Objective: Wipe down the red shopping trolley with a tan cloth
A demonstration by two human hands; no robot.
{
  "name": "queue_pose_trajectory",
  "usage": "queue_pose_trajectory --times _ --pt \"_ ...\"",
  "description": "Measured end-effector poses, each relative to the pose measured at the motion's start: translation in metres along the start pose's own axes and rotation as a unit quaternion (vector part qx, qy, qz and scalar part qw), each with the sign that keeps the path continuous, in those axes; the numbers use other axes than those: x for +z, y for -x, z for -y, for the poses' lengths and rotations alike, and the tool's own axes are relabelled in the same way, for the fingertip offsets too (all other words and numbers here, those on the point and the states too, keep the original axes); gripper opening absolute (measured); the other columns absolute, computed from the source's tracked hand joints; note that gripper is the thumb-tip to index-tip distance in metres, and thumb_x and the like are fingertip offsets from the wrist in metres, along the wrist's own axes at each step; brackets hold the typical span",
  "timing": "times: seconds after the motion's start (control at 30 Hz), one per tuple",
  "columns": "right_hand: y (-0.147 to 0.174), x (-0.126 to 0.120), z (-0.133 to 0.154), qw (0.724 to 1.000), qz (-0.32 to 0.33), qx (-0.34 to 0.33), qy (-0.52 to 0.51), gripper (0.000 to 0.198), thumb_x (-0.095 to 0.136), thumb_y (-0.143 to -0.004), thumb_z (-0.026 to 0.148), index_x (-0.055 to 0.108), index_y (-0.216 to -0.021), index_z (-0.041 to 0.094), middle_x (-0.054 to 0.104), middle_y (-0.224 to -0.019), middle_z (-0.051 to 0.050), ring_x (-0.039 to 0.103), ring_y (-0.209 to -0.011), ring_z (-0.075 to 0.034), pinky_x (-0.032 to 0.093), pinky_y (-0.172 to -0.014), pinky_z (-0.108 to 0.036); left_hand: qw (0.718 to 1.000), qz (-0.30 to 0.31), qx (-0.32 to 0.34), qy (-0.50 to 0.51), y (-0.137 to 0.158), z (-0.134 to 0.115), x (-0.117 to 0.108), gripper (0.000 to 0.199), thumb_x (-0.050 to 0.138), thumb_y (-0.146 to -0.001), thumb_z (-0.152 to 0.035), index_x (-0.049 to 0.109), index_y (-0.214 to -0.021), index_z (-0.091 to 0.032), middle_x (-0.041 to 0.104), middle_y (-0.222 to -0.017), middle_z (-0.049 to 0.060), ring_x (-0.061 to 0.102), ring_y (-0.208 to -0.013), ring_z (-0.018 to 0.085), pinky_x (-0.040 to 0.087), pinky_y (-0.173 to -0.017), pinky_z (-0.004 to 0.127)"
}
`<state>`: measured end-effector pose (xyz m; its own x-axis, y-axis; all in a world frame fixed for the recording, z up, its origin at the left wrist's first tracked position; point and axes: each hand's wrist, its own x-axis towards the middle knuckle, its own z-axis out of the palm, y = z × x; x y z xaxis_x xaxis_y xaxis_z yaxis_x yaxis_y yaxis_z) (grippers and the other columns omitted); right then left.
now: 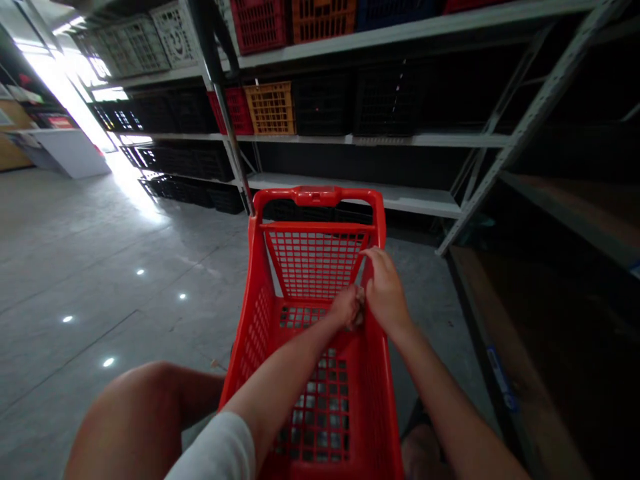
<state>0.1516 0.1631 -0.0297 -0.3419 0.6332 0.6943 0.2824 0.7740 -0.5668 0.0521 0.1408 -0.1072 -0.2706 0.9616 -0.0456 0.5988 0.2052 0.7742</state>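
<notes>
Cart (373,380) with both hands at its right side

The red cart stands on the grey floor (175,267) right in front of the person, its handle (316,195) toward the shelves (430,140). The left hand (347,307) is down inside, by the right wall, fingers curled in tight; something small and pale shows at them, but I can't tell what it is or whether it is gripped. The right hand (386,290) is at the rim on that same side, half open, fingers loosely bent; how firmly it holds, if at all, I can't tell. A bare knee (137,407) and a white sleeve (220,447) show on the near left. A metal pole (230,133) rises by the handle's left end. Beyond it, the shelves carry a yellow crate (271,108) with black crates (323,107) beside it.
</notes>
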Motion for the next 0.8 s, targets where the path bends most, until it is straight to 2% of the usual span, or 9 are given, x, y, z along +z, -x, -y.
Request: queue_pose_trajectory --times 0.13,0.17,0.23,0.33,0.43,0.53,0.6,0.7,0.8 --pt "0.001 -0.002 0.002 0.999 -0.035 0.018 -0.016 0.050 0.038 -0.078 0.005 0.058 -0.120 0.021 0.064 -0.125 -0.012 0.059 -0.122 -0.024 0.045 -0.112 -0.052 0.994 -0.081 0.077 0.007 -0.034 -0.041 -0.041 0.030 0.046 -0.095 -0.014 0.062 -0.120 -0.019 0.071 -0.120 0.007 0.066 -0.110 0.018 0.052 -0.097 0.030" --pt "0.002 -0.003 0.002 0.999 -0.040 0.022 -0.019 0.048 0.038 -0.079 0.005 0.058 -0.119 0.021 0.065 -0.123 -0.012 0.060 -0.119 -0.024 0.047 -0.110 -0.051 0.988 -0.112 0.108 0.011 -0.041 -0.053 -0.053 0.033 0.043 -0.096 -0.012 0.060 -0.124 -0.019 0.069 -0.124 0.007 0.063 -0.115 0.017 0.049 -0.101 0.030" --pt "0.002 -0.003 0.003 0.998 -0.049 0.029 -0.021 0.046 0.037 -0.080 0.005 0.057 -0.118 0.021 0.065 -0.121 -0.013 0.061 -0.116 -0.023 0.049 -0.106 -0.049 0.962 -0.169 0.213 0.008 -0.051 -0.077 -0.075 0.037 0.043 -0.095 -0.009 0.059 -0.126 -0.018 0.067 -0.126 0.009 0.060 -0.119 0.018 0.047 -0.105 0.031" --pt "0.005 -0.003 0.004 0.997 -0.059 0.035 -0.022 0.042 0.035 -0.081 0.006 0.055 -0.116 0.020 0.065 -0.116 -0.013 0.061 -0.112 -0.023 0.050 -0.104 -0.047 0.929 -0.163 0.323 -0.076 -0.060 -0.103 -0.094 0.041 0.045 -0.094 -0.010 0.059 -0.132 -0.019 0.062 -0.134 0.012 0.058 -0.122 0.022 0.046 -0.106 0.036" --pt "0.007 -0.004 0.004 0.997 -0.057 0.036 -0.023 0.038 0.033 -0.082 0.007 0.055 -0.110 0.021 0.065 -0.110 -0.011 0.061 -0.107 -0.022 0.051 -0.101 -0.045 0.906 -0.130 0.348 -0.204 -0.064 -0.108 -0.095 0.043 0.043 -0.098 -0.013 0.055 -0.139 -0.016 0.056 -0.142 0.017 0.056 -0.125 0.028 0.046 -0.106 0.042" --pt "0.008 -0.009 0.003 0.998 -0.053 0.033 -0.011 0.037 0.033 -0.080 0.005 0.054 -0.105 0.022 0.064 -0.106 -0.010 0.061 -0.102 -0.022 0.051 -0.099 -0.044 0.857 -0.093 0.402 -0.308 -0.065 -0.100 -0.094 0.046 0.041 -0.099 -0.014 0.050 -0.144 -0.009 0.053 -0.146 0.020 0.049 -0.134 0.031 0.041 -0.111 0.043" --pt "0.008 -0.012 0.002 0.999 -0.043 0.020 0.006 0.036 0.034 -0.079 0.004 0.055 -0.102 0.022 0.064 -0.106 -0.010 0.060 -0.105 -0.023 0.051 -0.100 -0.046 0.831 -0.076 0.424 -0.352 -0.063 -0.093 -0.099 0.043 0.040 -0.099 -0.013 0.053 -0.140 -0.006 0.057 -0.141 0.021 0.049 -0.133 0.031 0.040 -0.112 0.042" --pt "0.009 -0.018 0.003 0.999 -0.007 -0.012 0.041 0.038 0.035 -0.078 0.001 0.058 -0.101 0.021 0.065 -0.111 -0.012 0.056 -0.123 -0.026 0.047 -0.109 -0.050 0.819 -0.088 0.389 -0.411 -0.060 -0.089 -0.113 0.040 0.035 -0.101 -0.016 0.057 -0.133 -0.006 0.062 -0.129 0.023 0.055 -0.122 0.031 0.045 -0.103 0.042" --pt "0.010 -0.021 0.003 0.996 0.037 -0.034 0.079 0.040 0.035 -0.080 -0.001 0.062 -0.103 0.019 0.066 -0.113 -0.013 0.049 -0.136 -0.028 0.044 -0.113 -0.054 0.803 -0.102 0.347 -0.473 -0.056 -0.087 -0.134 0.041 0.032 -0.103 -0.016 0.053 -0.136 -0.005 0.064 -0.122 0.022 0.057 -0.117 0.030 0.046 -0.098 0.040"
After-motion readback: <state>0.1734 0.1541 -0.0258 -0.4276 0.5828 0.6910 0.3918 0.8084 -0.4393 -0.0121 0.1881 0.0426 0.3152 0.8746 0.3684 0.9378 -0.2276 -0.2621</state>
